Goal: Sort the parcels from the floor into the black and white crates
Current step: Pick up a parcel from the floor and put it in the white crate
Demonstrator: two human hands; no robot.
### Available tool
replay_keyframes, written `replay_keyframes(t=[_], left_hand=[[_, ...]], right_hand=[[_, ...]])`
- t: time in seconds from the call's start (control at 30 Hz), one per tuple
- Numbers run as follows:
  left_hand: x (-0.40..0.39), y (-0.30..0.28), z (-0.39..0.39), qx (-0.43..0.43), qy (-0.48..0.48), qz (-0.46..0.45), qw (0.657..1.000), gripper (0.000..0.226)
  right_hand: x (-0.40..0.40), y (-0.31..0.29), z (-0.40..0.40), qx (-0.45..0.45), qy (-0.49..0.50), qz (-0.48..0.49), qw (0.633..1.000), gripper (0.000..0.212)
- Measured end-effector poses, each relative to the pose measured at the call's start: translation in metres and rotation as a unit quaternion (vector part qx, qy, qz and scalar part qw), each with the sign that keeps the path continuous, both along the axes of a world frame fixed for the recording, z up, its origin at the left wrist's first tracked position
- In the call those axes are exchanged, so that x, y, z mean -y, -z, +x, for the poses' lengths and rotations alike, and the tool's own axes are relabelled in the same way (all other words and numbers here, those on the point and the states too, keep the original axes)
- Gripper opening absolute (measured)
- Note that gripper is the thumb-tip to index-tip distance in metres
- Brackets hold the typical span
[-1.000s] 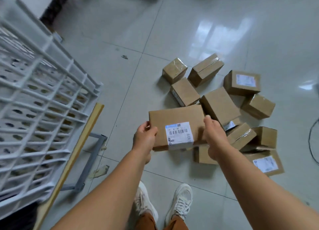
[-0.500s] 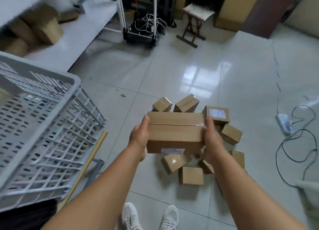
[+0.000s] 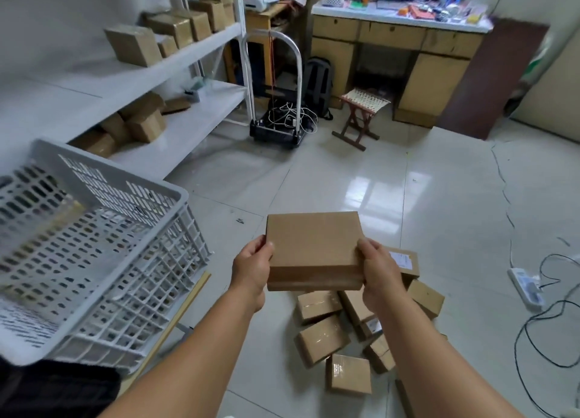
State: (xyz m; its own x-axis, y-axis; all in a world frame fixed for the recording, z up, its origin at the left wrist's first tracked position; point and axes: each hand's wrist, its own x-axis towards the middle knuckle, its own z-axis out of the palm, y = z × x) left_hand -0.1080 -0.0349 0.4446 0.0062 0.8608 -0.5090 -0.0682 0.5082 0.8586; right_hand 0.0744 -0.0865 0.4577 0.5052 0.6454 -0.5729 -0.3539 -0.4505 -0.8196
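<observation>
I hold a flat brown cardboard parcel (image 3: pixel 312 245) in front of me at about waist height. My left hand (image 3: pixel 252 270) grips its left edge and my right hand (image 3: pixel 378 271) grips its right edge. Its plain side faces up; no label shows. Below it on the tiled floor lies a pile of several smaller brown parcels (image 3: pixel 323 339). The white slatted crate (image 3: pixel 103 254) stands to my left, raised off the floor. A black crate edge (image 3: pixel 56 389) shows at the bottom left, beneath the white one.
White shelving (image 3: pixel 175 81) with several boxes runs along the left wall. A hand trolley (image 3: pixel 276 129), a folding stool (image 3: pixel 361 116) and a desk (image 3: pixel 395 41) stand at the back. A power strip (image 3: pixel 527 287) and black cables (image 3: pixel 539 323) lie on the floor at the right.
I have lifted the parcel up from the pile and turned it so the labelled side no longer shows. My view has risen from the floor to the room.
</observation>
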Motion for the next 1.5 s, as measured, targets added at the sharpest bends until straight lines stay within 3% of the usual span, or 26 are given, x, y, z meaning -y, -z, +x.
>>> replay_keyframes(t=[0.23,0.63,0.97,1.2,1.5], left_hand=[[-0.013,-0.041,-0.033,0.011,-0.065,0.094,0.993,0.04],[-0.062,-0.116,-0.144,0.013,-0.205,0.183,0.962,0.044],[-0.096,-0.118,-0.257,-0.042,-0.313,0.15,0.937,0.044],[-0.108,-0.093,-0.313,-0.093,-0.369,0.086,0.921,0.049],[-0.145,-0.048,-0.359,-0.107,-0.482,-0.015,0.87,0.057]], right_hand=[[-0.027,-0.037,-0.035,-0.009,-0.02,0.083,0.996,0.019],[-0.12,-0.097,-0.148,0.005,-0.105,0.183,0.977,0.017],[-0.186,-0.095,-0.277,0.01,-0.216,0.168,0.962,0.026],[-0.224,-0.065,-0.352,-0.004,-0.314,0.112,0.943,0.05],[-0.29,-0.022,-0.428,0.028,-0.425,0.065,0.902,0.047]])
